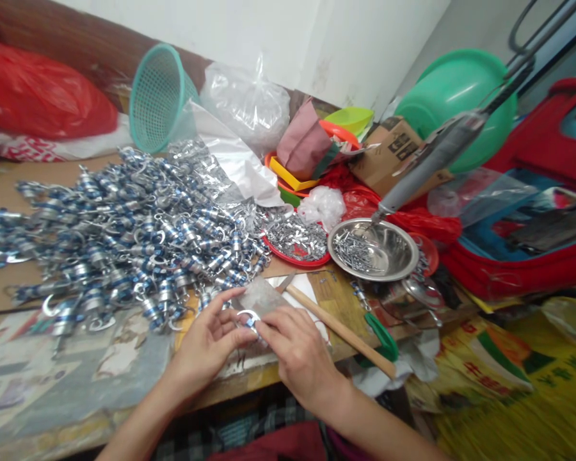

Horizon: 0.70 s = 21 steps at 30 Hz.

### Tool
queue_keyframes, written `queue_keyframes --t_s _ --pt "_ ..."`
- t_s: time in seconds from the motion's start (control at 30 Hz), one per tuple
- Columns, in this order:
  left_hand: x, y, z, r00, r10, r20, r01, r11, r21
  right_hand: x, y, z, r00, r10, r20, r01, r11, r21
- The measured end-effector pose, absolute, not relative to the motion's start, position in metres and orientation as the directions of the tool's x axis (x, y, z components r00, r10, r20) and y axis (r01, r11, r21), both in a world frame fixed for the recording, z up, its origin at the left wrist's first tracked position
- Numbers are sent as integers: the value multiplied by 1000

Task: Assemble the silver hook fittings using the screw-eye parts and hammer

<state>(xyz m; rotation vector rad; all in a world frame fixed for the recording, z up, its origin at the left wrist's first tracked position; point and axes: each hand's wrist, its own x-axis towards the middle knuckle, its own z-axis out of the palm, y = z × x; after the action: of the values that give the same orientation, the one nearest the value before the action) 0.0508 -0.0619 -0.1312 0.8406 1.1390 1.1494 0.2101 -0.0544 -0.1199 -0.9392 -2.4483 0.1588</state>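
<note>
Between my two hands is a small silver hook with a blue band (251,322), its curved end pointing up. My left hand (211,336) pinches it from the left with thumb and fingers. From the right, the thumb and fingers of my right hand (297,346) close on its lower part, which they mostly hide. To the left spreads a large pile of silver-and-blue metal hook pieces (139,237). A hammer with a wooden handle (343,330) lies just beyond my right hand, its head partly covered.
Right of the pile, a red tray (312,261) holds small metal strips, beside a steel bowl (400,250) of nails or pins. A grey rod-like tool (432,153) slants over the bowl. A turquoise basket (156,99) and a green basin (461,96) stand behind.
</note>
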Motion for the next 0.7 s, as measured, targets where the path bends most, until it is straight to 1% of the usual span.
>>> queue_keyframes --t_s 0.07,0.13,0.2,0.23,0.27,0.3,0.37,0.4,0.43,0.47,0.5,0.57,0.6,0.67,0.7 --pt "50 -62 -132 27 976 -218 -180 219 959 212 -57 -122 -596 685 418 600 727 -334" --pt "49 -62 -132 33 974 -225 -144 228 963 219 -52 -125 -558 712 426 576 702 -418" --pt "49 -62 -130 25 965 -261 -175 261 949 234 -41 -128 -467 759 454 604 649 -463" --pt "50 -62 -129 18 960 -280 -199 278 940 243 -34 -130 -410 792 453 663 599 -448" --pt "50 -62 -128 12 956 -292 -214 287 934 253 -26 -132 -363 831 421 741 532 -411" --pt "50 -62 -128 7 955 -297 -217 292 932 263 -20 -135 -334 874 353 816 456 -355" --pt "51 -61 -127 -1 954 -300 -210 293 933 280 -9 -139 -333 930 155 898 363 -250" --pt "51 -61 -127 -6 953 -302 -209 295 933 285 -7 -140 -347 935 68 906 353 -233" --pt "51 -61 -127 -8 952 -305 -208 296 932 288 -6 -140 -358 933 23 903 353 -244" --pt "51 -61 -127 -8 952 -307 -209 299 931 290 -7 -137 -361 932 27 895 354 -272" --pt "51 -61 -127 -7 951 -310 -211 301 930 289 -9 -133 -356 932 73 880 361 -308" --pt "51 -61 -127 -6 949 -315 -219 306 926 285 -18 -121 -351 909 224 823 413 -390" --pt "51 -62 -127 -4 948 -317 -224 309 925 281 -24 -113 -360 880 311 777 467 -423" --pt "52 -62 -126 -4 949 -315 -238 305 922 275 -37 -100 -404 790 461 669 599 -440" --pt "52 -62 -127 -4 950 -313 -244 302 921 272 -44 -96 -445 747 494 628 653 -422"
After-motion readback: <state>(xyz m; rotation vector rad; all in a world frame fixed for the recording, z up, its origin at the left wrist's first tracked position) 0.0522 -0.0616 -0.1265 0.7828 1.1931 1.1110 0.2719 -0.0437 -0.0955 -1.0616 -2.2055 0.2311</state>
